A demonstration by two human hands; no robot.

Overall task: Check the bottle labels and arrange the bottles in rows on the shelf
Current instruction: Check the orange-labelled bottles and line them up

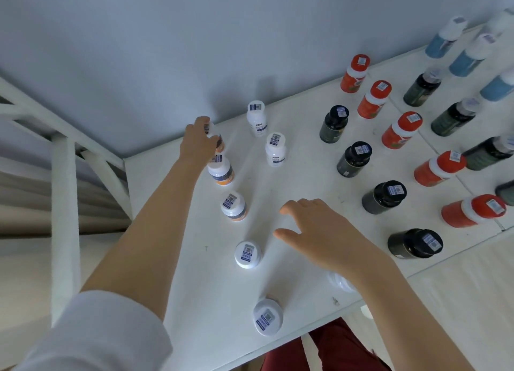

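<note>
One half-hidden white bottle (219,144) gripped in left hand (198,141), right hand (319,231) spread, wrist covering cap (338,282)

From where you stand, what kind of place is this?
Probably a stockroom or shop storage corner: a white shelf against a bare wall carries red bottles and black bottles in sorted rows, each cap bearing a code sticker, and the left hand grips a white bottle.

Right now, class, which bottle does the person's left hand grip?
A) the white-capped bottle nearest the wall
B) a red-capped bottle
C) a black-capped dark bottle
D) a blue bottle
A: the left hand curls its fingers round the white-capped bottle standing closest to the wall, while the right hand hovers open and holds nothing.
</note>
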